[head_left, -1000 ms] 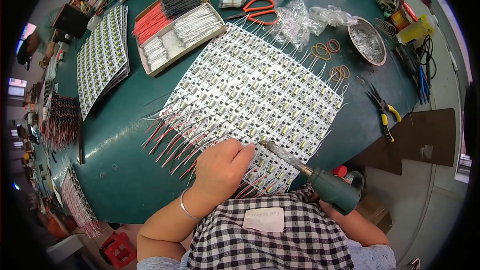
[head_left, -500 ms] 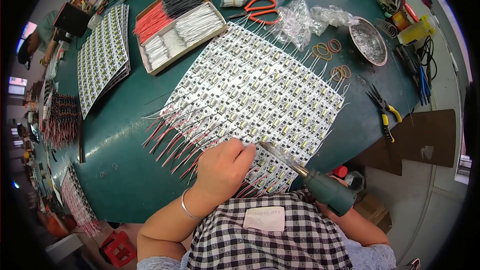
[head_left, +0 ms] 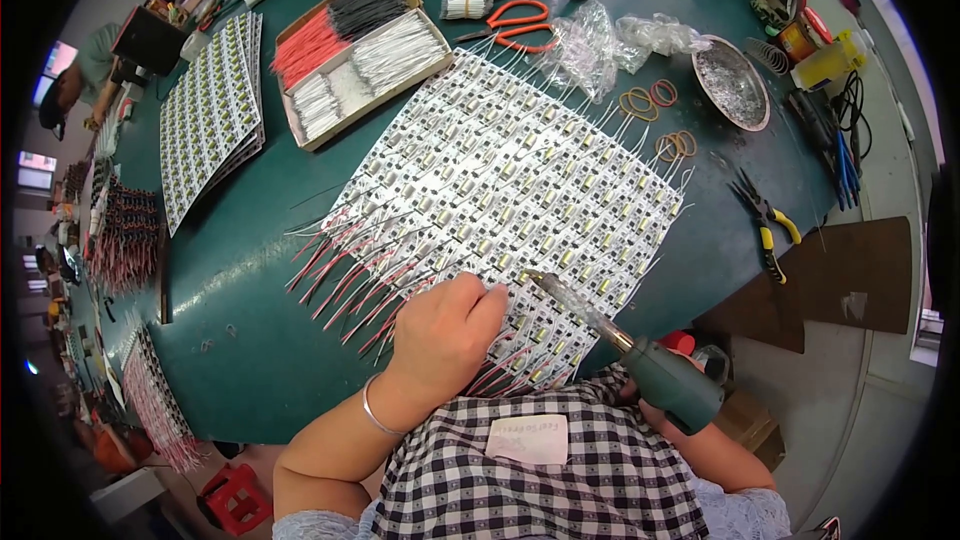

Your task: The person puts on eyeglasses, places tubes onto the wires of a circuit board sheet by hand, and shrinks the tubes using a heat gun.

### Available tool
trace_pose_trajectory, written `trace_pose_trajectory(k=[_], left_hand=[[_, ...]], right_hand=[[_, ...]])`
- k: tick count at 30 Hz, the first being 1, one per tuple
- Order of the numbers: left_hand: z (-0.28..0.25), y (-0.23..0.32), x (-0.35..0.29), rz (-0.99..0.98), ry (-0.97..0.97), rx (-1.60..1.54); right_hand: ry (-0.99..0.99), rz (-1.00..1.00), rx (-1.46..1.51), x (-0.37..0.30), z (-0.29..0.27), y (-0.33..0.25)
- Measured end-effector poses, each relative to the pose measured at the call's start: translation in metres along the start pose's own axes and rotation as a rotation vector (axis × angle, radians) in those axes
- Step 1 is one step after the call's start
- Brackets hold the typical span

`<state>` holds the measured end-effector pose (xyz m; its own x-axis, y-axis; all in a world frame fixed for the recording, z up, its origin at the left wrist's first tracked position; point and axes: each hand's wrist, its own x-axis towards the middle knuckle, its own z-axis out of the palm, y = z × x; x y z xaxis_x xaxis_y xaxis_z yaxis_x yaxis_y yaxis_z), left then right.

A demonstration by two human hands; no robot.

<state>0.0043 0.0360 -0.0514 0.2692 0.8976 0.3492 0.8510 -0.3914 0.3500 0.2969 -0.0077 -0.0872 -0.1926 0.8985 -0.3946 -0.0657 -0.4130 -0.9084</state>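
A white circuit board panel (head_left: 520, 170) covered with rows of small components lies on the green table in front of me. White wires stick out along its far right edge, and red, black and white wires (head_left: 345, 275) fringe its left edge. My left hand (head_left: 450, 330) is closed low over the panel's near part; whatever its fingertips pinch is hidden. My right hand (head_left: 660, 415), partly hidden behind the handle, grips a soldering iron (head_left: 672, 380) with a dark green handle. The iron's metal tip is on or just above the board, right of my left hand.
Beyond the panel stands a box of cut wires (head_left: 355, 55). Orange-handled scissors (head_left: 520, 25), clear plastic wrap (head_left: 590, 45), rubber bands (head_left: 640, 103) and a metal dish (head_left: 733, 85) lie around it. Pliers (head_left: 768, 230) are at right, stacked panels (head_left: 212, 115) at left. Another person (head_left: 85, 80) is far left.
The soldering iron has shifted slightly up and to the right, its tip a little farther from my left hand. My left hand has hardly moved.
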Motion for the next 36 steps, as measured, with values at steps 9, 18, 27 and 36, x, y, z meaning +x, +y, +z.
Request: trace_pose_trajectory(k=[9, 18, 27, 36], left_hand=[[-0.023, 0.001, -0.007, -0.037, -0.021, 0.022], [-0.032, 0.020, 0.000, 0.080, 0.120, -0.083], [0.005, 0.014, -0.005, 0.031, 0.011, -0.076], [0.008, 0.015, -0.005, 0.000, -0.019, -0.065]], right_hand=[[-0.180, -0.197, -0.655, 0.004, -0.005, -0.018], [-0.236, -0.393, -0.406, -0.001, -0.008, -0.032], [-0.285, -0.423, -0.491, -0.009, -0.011, -0.023], [-0.225, -0.625, -0.936, -0.003, -0.001, -0.032]])
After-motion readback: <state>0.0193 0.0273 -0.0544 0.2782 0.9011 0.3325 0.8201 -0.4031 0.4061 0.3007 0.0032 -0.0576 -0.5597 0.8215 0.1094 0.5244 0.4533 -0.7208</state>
